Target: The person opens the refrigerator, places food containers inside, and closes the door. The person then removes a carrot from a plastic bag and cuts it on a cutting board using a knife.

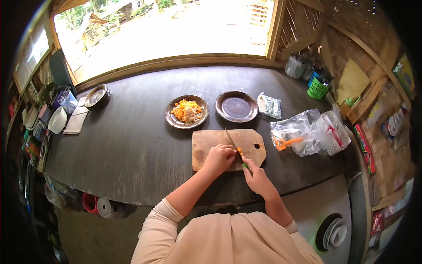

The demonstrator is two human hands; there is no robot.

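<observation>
My right hand [257,178] is closed around the green handle of a knife [231,139], whose blade points up and away across the wooden cutting board [204,152]. Against the blade shows a small orange piece of carrot [240,151]. My left hand [221,157] rests on the board left of the blade, with curled fingertips pressed at the carrot; the fingers hide most of what they hold. Behind the board, a brown plate [169,118] bears a heap of shredded orange and pale food [187,111]. To its right lies a bare brown plate [237,107].
Right of the board are a clear plastic bag [303,127] with an orange item, a white basket [336,136] and a small wrapped packet [269,105]. A green basket [318,89] stands at the back right. Stacked plates [96,96] and a white bowl [57,120] are far left.
</observation>
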